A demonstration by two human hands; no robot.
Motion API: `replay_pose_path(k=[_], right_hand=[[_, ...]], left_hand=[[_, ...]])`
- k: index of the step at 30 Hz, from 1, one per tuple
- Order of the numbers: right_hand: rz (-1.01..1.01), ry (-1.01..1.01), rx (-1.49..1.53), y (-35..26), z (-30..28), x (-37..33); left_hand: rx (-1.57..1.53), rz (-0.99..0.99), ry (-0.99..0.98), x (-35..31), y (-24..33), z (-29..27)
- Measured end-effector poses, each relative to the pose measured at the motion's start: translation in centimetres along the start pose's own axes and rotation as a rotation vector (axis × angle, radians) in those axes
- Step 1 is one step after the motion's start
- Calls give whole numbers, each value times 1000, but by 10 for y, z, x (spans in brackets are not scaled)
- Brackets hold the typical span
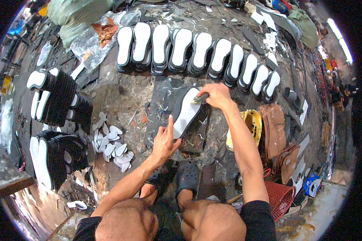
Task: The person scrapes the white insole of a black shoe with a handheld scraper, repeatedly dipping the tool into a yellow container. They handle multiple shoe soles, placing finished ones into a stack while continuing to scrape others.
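Note:
A black shoe sole with a white top (185, 114) lies in front of me on a dark flat board (163, 86). My right hand (215, 95) is closed round a small brush (200, 97), whose pale bristles meet the white surface near its far end. My left hand (165, 140) rests at the near end of the sole. Its index finger is stretched along the left edge and its thumb is spread toward the heel, touching without wrapping round it.
A curved row of stacked white-topped soles (182, 44) stands beyond. More stacks (54, 100) and loose white oval pieces (112, 145) are on the left. To the right are a yellow container (258, 125), brown sheets (272, 130) and a red basket (280, 199).

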State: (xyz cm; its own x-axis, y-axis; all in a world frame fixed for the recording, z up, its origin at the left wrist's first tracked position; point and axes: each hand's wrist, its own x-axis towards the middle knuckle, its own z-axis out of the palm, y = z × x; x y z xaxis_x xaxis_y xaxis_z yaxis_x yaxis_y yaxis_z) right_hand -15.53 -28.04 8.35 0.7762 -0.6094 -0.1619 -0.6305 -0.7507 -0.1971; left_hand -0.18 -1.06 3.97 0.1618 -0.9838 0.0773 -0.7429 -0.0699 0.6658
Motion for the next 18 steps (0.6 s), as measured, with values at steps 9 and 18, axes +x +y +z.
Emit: replay_pose_path(k=[9, 18], right_hand=[[325, 381, 379, -91, -2, -69], [439, 436, 306, -87, 33, -55]], left_hand=[[-92, -21, 92, 10, -3, -8], [-138, -68, 56, 9, -11, 6]])
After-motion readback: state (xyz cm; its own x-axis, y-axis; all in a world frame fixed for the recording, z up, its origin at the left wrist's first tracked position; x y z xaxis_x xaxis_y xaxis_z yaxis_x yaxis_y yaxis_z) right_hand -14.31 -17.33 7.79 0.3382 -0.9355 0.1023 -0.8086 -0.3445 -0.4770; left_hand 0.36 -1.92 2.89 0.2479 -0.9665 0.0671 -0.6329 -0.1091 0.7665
